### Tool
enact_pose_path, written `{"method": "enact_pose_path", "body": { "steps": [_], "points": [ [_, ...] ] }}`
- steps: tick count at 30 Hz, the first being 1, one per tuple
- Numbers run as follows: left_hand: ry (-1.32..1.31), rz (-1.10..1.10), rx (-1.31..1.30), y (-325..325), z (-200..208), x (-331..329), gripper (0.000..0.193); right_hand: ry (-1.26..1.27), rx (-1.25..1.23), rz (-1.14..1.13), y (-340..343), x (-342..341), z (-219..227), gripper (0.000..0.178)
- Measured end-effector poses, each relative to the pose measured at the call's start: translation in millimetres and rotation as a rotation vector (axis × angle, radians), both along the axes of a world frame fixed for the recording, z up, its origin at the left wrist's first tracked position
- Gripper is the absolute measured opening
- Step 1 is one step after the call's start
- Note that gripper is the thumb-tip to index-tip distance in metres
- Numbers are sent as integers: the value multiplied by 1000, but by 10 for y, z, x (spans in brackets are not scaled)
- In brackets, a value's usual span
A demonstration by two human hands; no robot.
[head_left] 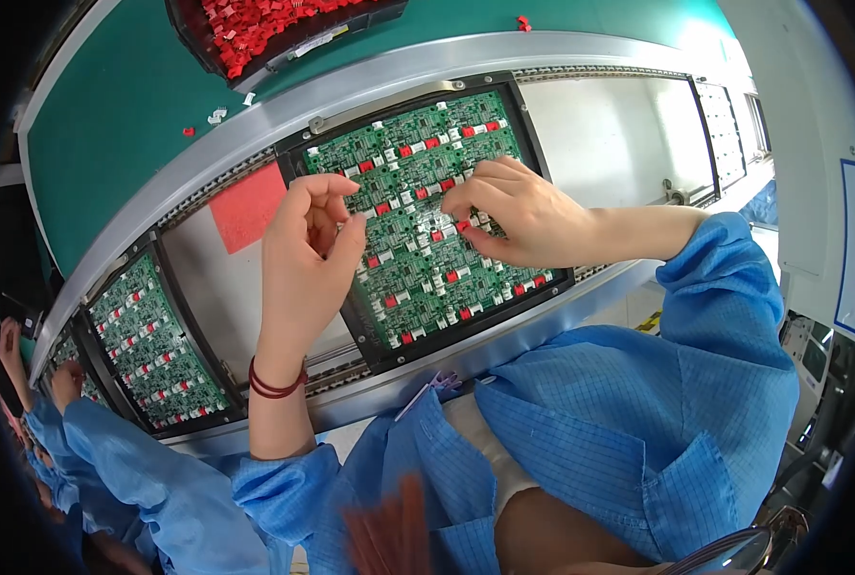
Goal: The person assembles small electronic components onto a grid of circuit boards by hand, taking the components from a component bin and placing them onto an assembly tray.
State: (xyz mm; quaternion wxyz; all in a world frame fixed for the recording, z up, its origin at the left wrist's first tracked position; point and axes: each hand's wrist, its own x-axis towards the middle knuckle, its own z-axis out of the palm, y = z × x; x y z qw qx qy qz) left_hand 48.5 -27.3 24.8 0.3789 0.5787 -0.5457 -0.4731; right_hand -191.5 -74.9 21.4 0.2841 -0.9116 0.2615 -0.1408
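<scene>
A green circuit board panel [418,206] in a black frame lies on the conveyor in front of me, dotted with small red and white parts. My right hand [514,211] rests on the panel, fingertips pinching a small red part [463,226] against the board. My left hand [308,249] hovers over the panel's left edge with its fingers curled together; what it holds is hidden. A red band circles my left wrist.
A black tray of loose red parts [265,29] sits on the green bench [121,105] beyond the conveyor rail. Another framed green panel [154,345] lies to the left, where a co-worker's blue sleeve [111,450] shows. A red card [247,206] lies on the belt.
</scene>
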Motion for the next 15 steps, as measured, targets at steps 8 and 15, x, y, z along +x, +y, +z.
{"method": "enact_pose_path", "body": {
  "steps": [8, 15],
  "points": [
    [828, 13, 282, 6, 16, 11, 29, 66, -26, -27, 57, 51, 71, 34],
    [808, -32, 341, -1, 15, 28, 22, 52, -95, 14, 49, 61, 47, 35]
  ]
}}
